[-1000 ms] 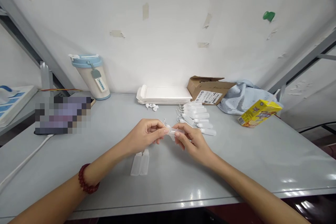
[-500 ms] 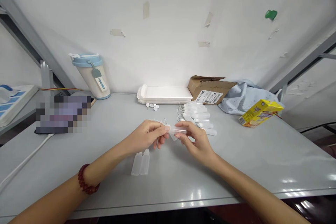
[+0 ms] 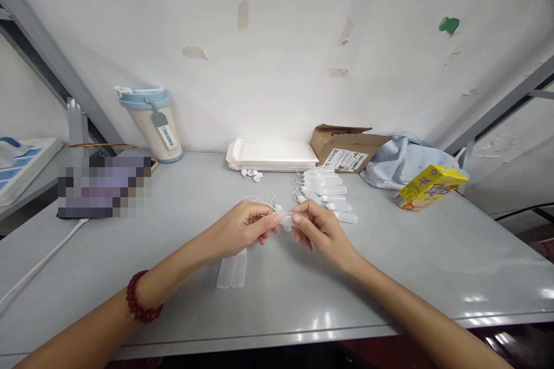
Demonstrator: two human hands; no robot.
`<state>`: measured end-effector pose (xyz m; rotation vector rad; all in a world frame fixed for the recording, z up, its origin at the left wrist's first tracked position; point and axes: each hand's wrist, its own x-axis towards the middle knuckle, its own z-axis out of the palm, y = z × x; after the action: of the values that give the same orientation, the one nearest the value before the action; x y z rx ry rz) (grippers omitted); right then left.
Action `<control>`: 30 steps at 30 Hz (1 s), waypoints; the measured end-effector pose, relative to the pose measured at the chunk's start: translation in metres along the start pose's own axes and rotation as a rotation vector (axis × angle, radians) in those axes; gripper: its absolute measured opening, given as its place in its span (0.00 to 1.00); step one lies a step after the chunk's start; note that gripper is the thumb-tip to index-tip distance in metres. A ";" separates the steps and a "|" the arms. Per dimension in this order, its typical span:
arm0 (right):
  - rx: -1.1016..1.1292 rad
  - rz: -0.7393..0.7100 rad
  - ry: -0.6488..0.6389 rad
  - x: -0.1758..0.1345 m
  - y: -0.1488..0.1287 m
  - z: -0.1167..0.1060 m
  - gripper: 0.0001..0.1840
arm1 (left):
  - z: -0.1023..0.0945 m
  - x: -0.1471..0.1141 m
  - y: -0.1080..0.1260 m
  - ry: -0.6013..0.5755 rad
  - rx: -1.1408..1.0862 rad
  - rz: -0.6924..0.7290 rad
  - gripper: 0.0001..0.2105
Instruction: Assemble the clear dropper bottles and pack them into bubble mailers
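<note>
My left hand pinches one end of a small translucent plastic bottle between thumb and fingers. The bottle lies nearly level, and my right hand is closed around its other end. Fingers cover most of it, so the cap end is hard to make out. Thin white strings or tubes and another whitish piece show just behind the hands. Two more translucent bottles lie side by side below my left wrist. Past my right hand, several similar bottles with thin curved tips lie in a row.
Small white caps lie before a stack of white trays. An opened cardboard box, pale blue cloth and yellow carton stand right. To the left are a tumbler and a phone with a white cable.
My right hand's thumb and fingers have shifted closer along the bottle, covering more of its body. The left hand has moved slightly and keeps its pinch. Other things stay put.
</note>
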<state>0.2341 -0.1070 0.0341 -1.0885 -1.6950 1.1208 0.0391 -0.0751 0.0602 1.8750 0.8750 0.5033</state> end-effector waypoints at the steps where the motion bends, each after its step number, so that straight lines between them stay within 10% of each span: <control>1: 0.047 0.028 -0.014 0.000 0.000 0.000 0.13 | 0.001 0.000 0.001 -0.002 0.036 0.018 0.18; 12: 0.309 0.166 -0.066 0.006 0.000 -0.004 0.17 | 0.012 -0.002 -0.002 0.138 0.348 0.253 0.14; 23: -0.523 -0.533 0.170 -0.002 0.003 0.000 0.09 | 0.012 -0.001 0.000 0.078 -0.032 0.025 0.22; 30: -0.313 -0.297 0.162 -0.004 -0.002 -0.001 0.11 | 0.019 -0.002 0.006 0.200 0.005 0.044 0.17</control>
<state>0.2356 -0.1111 0.0353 -1.0393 -1.8662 0.5797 0.0527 -0.0902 0.0571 1.8744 0.9682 0.7259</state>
